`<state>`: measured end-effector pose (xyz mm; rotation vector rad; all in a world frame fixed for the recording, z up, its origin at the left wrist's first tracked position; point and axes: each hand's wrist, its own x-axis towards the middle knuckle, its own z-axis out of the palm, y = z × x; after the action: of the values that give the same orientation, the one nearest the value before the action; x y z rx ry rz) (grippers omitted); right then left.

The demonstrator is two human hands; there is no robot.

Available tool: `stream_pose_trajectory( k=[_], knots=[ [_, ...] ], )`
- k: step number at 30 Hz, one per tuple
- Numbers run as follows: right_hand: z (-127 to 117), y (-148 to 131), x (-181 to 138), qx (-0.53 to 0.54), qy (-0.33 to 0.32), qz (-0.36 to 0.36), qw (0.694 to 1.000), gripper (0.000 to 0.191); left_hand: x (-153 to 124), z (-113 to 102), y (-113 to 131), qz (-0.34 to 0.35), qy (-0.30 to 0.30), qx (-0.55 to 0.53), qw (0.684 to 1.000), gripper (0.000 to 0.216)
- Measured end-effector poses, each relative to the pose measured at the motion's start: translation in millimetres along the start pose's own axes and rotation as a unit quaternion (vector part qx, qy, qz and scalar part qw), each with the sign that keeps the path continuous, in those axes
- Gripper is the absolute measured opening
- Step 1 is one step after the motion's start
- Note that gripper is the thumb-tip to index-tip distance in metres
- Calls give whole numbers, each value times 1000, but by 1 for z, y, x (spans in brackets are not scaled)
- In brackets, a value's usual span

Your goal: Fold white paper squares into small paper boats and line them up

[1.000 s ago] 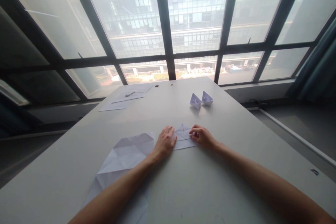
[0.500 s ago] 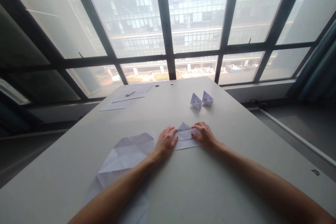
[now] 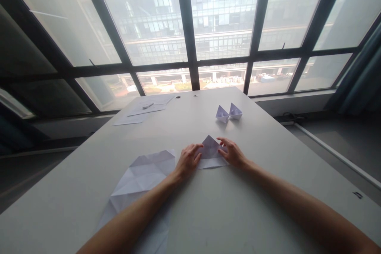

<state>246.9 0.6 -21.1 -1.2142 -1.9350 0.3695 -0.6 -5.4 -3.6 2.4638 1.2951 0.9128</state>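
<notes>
Item: folded paper (image 3: 210, 152), mid-table (image 3: 238, 206), peaked flap raised between 2 hands. Left hand (image 3: 188, 161) and right hand (image 3: 232, 152): fingers spread, tips pressing its side edges. Step judged: flattening a fold. Any further crease would need aligned edges and firm pressure.

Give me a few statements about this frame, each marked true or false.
1. The left hand and the right hand both touch the small folded paper. True.
2. The large creased sheet lies to the right of the right hand. False: it lies left of the left hand, partly under the left forearm.
3. The two paper boats stand beyond the hands, toward the window. True.
4. The two paper boats sit on top of the large creased sheet. False: they stand on the bare table, well apart from that sheet.
</notes>
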Motion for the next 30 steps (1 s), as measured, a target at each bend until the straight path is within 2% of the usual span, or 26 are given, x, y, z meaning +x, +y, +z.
stream_pose_trajectory(
  k=[3, 7, 13, 17, 21, 27, 30],
  knots=[
    [0, 2, -1, 28, -4, -15, 999, 40, 0, -3, 4, 0, -17, 29, 999, 18],
    [0, 6, 0, 49, 3, -29, 998, 21, 0, -6, 7, 13, -21, 44, 999, 32],
    [-1, 10, 3, 113, 29, 7, 993, 24, 1, -4, 4, 12, -3, -10, 1000, 25],
    [0, 10, 2, 126, 20, 3, 992, 12, 1, -1, -2, 12, -4, -48, 999, 25],
    [2, 11, 2, 184, 12, 13, 983, 12, 2, 1, -6, -7, 18, -91, 996, 24],
    [-1, 7, 1, 215, -6, -7, 977, 7, 2, -4, -5, -32, 52, -111, 992, 1],
    [-4, 3, 3, 220, 15, -4, 975, 10, 3, -8, -1, -17, 50, -136, 989, 7]
  ],
)
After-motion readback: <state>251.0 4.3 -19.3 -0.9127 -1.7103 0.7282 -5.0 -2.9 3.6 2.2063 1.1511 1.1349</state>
